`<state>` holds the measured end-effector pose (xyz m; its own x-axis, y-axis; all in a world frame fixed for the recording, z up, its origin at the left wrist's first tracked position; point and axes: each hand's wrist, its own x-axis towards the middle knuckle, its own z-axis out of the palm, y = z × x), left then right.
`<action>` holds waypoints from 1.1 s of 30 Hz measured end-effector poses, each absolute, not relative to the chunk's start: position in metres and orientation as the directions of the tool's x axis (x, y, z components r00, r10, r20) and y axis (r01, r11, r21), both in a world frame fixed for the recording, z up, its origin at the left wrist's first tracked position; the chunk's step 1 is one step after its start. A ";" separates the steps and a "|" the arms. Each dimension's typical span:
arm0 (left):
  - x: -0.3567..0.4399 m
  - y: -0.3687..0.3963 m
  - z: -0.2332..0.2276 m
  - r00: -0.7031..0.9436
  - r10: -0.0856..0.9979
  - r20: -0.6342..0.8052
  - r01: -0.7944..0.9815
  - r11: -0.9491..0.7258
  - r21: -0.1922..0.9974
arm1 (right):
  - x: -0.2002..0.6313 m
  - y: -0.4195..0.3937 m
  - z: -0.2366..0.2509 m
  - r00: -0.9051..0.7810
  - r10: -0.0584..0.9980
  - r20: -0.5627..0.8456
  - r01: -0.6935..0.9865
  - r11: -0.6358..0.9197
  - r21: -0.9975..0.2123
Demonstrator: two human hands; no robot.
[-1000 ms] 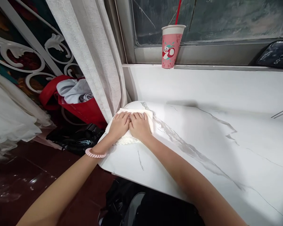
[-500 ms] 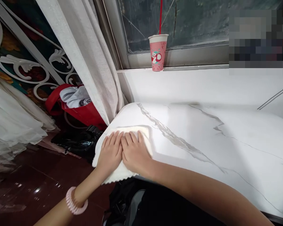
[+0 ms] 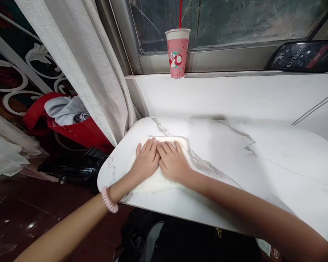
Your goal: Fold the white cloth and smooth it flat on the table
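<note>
A folded white cloth (image 3: 157, 182) lies flat on the white marble tabletop (image 3: 235, 167) near its left rounded corner. My left hand (image 3: 146, 162) and my right hand (image 3: 173, 162) press down on the cloth side by side, palms flat, fingers together and pointing away from me. A pink coiled band circles my left wrist (image 3: 108, 199). Most of the cloth is hidden under the two hands.
A pink paper cup with a red straw (image 3: 177, 52) stands on the window ledge. A dark phone (image 3: 303, 56) leans on the ledge at right. A grey curtain (image 3: 82, 65) hangs left of the table, with a red bag of clothes (image 3: 68, 120) and black bags below.
Both hands slid the cloth toward me to the table's near edge, then pushed it back away from the edge onto the surface. The view has shifted.
</note>
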<state>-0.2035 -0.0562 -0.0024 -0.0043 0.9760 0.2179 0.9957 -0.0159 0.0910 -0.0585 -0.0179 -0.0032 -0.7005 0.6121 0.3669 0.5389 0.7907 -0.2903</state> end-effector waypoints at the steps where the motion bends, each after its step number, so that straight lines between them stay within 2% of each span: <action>1: -0.204 -0.042 -0.001 0.004 0.973 0.231 0.997 -0.023 0.079 | -0.061 -0.005 -0.003 -0.688 0.630 0.359 0.556 0.776 -0.297; 5: -0.203 0.014 0.005 0.033 0.955 0.293 0.999 -0.032 -0.007 | -0.071 0.046 -0.004 -0.629 0.691 0.356 0.622 0.722 -0.304; 10: -0.199 0.068 0.007 -0.076 0.924 0.375 0.994 0.100 -0.046 | -0.080 0.094 -0.006 -0.536 0.744 0.398 0.707 0.654 -0.270; 16: -0.203 0.115 0.007 0.017 0.939 0.345 1.000 -0.023 0.012 | -0.081 0.129 -0.008 -0.478 0.767 0.427 0.763 0.604 -0.230; 22: -0.215 0.145 -0.003 0.177 0.952 0.249 0.981 -0.151 -0.120 | -0.081 0.151 -0.013 -0.455 0.772 0.444 0.764 0.595 -0.250; 28: -0.219 0.144 -0.010 0.106 0.957 0.269 0.993 -0.114 0.016 | -0.082 0.152 -0.014 -0.443 0.774 0.452 0.750 0.596 -0.286; 33: -0.195 0.141 -0.005 0.056 0.971 0.232 0.998 -0.064 0.027 | -0.066 0.149 -0.010 -0.414 0.800 0.434 0.770 0.562 -0.301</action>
<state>-0.1951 0.1410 -0.0047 0.0558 0.9712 0.2318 0.9976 -0.0638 0.0271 -0.0660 0.1492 -0.0100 -0.4144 0.7999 0.4341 0.7699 0.5624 -0.3014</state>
